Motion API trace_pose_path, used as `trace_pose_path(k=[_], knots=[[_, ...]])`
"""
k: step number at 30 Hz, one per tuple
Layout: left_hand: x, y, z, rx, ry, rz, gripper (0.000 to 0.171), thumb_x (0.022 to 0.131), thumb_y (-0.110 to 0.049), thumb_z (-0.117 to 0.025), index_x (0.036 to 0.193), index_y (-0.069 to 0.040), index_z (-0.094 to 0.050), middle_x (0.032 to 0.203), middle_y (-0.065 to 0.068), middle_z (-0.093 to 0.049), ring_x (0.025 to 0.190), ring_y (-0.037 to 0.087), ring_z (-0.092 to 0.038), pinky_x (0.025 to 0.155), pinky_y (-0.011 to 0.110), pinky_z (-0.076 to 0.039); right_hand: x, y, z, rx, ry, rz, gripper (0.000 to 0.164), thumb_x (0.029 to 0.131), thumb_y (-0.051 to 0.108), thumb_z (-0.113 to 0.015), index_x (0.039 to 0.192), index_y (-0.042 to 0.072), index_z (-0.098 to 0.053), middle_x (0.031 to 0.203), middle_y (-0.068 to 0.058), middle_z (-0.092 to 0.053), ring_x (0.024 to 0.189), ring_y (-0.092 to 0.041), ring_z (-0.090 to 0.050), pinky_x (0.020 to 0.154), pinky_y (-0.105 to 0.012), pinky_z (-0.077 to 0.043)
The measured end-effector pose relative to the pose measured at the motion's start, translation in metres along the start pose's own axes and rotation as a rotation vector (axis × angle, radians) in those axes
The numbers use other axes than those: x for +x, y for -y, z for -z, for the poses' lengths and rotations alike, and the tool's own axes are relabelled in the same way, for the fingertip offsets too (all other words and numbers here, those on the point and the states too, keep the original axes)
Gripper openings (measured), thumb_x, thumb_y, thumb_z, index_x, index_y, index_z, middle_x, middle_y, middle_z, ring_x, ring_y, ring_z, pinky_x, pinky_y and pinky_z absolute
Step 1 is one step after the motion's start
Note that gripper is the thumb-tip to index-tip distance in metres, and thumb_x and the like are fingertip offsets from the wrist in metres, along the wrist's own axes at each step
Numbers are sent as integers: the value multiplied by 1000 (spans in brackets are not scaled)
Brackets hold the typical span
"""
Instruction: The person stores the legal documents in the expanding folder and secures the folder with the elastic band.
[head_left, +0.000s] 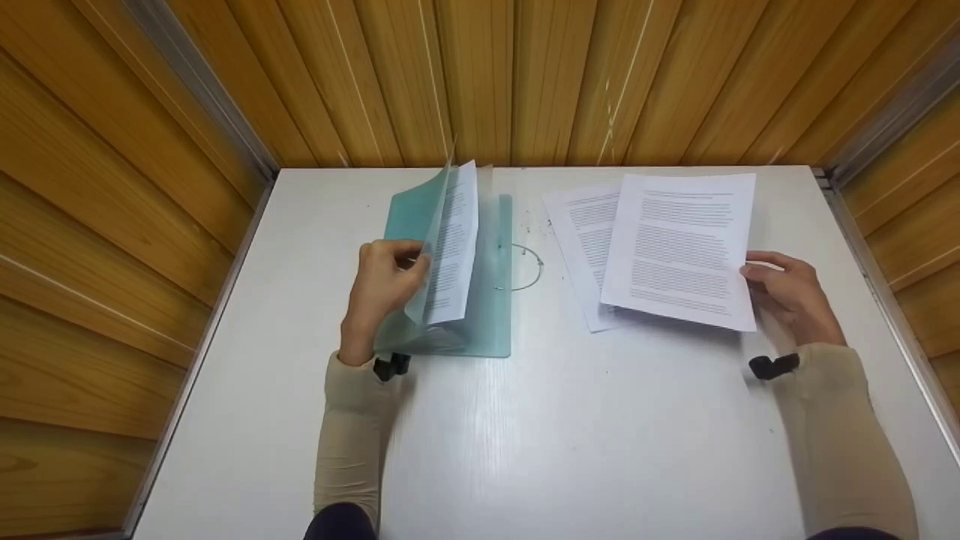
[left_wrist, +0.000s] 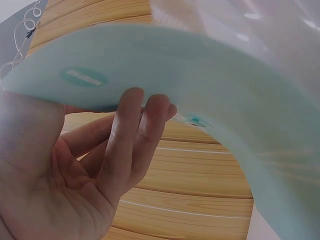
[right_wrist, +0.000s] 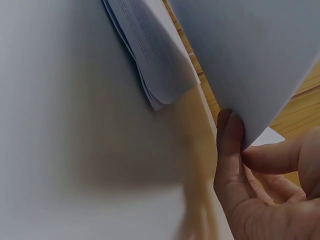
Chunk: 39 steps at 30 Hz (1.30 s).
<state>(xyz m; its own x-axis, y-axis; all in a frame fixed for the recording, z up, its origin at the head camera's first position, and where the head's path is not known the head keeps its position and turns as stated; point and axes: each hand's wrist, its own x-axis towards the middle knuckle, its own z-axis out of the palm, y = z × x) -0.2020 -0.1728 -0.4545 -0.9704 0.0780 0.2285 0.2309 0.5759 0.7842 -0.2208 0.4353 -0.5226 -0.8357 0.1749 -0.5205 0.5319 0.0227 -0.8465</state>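
Observation:
A teal plastic folder (head_left: 499, 330) lies half open on the left of the table, its front cover (left_wrist: 150, 65) lifted and bowed. My left hand (head_left: 384, 281) pinches the left edge of that cover; in the left wrist view the fingers (left_wrist: 120, 145) are at its edge. Clear sleeves and a printed page (head_left: 454, 247) stand tilted inside the folder. To the right, my right hand (head_left: 795, 296) pinches the right edge of a printed sheet (head_left: 682, 247) between thumb and fingers (right_wrist: 230, 140). This sheet is raised and overlaps another printed sheet (head_left: 589, 225) lying on the table.
A thin ring-shaped cord (head_left: 538, 262) sticks out from the folder's right edge. Small dark specks (head_left: 529, 223) dot the white table (head_left: 570, 435) between folder and sheets. Wooden-plank walls (head_left: 480, 82) enclose the table at the back and both sides.

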Motion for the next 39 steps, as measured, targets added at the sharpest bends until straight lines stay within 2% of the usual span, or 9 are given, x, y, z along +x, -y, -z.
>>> trace_pose_path(k=[7, 14, 16, 23, 30, 36, 39], knots=[[0, 0, -1, -3, -4, -2, 25, 94, -9, -68, 112, 2, -82, 107, 16, -81, 85, 25, -79, 74, 42, -63, -3, 3, -5, -11, 8, 41, 39, 102, 13, -72, 139, 15, -62, 91, 18, -75, 87, -2, -70, 76, -19, -57], [0, -2, 1, 1, 1, 15, 26, 95, -10, -69, 115, 1, -82, 110, 16, -81, 88, 26, -78, 76, 43, -63, -8, 7, -13, -37, 29, 83, 52, 102, 17, -74, 149, 9, -56, 96, 17, -74, 90, -3, -71, 78, -18, -57], [0, -1, 1, -1, 0, 15, 26, 95, -10, -69, 115, 1, -82, 110, 16, -81, 89, 26, -78, 77, 44, -63, -9, 8, -16, -47, 41, 95, 50, 102, 19, -73, 148, 11, -56, 97, 18, -74, 91, -2, -72, 79, -18, -58], [-1, 0, 0, -5, -11, -14, 26, 95, -9, -68, 114, 1, -82, 108, 16, -81, 86, 26, -79, 77, 44, -64, -13, 12, -26, 118, 110, 131, 30, 101, 7, -72, 129, 14, -65, 96, 9, -80, 88, -6, -76, 76, -20, -60], [-2, 0, 0, -1, -10, -5, 25, 95, -10, -69, 114, 0, -82, 108, 15, -81, 86, 25, -78, 76, 41, -62, -15, 14, -34, 103, 131, 138, 39, 102, 8, -71, 140, 9, -59, 99, 11, -79, 91, -5, -75, 78, -20, -60], [-3, -1, 0, 0, -2, 4, 26, 96, -10, -68, 116, 0, -82, 109, 15, -81, 88, 25, -77, 78, 42, -62, -17, 15, -39, 136, 153, 156, 32, 100, 7, -73, 131, 12, -66, 101, 8, -80, 92, -7, -76, 78, -21, -61], [-2, -2, 1, -1, 1, 7, 27, 96, -10, -68, 117, 0, -82, 109, 15, -81, 88, 26, -77, 78, 43, -62, -18, 17, -43, 131, 160, 154, 36, 101, 8, -73, 135, 11, -64, 102, 9, -80, 93, -7, -76, 79, -21, -61]])
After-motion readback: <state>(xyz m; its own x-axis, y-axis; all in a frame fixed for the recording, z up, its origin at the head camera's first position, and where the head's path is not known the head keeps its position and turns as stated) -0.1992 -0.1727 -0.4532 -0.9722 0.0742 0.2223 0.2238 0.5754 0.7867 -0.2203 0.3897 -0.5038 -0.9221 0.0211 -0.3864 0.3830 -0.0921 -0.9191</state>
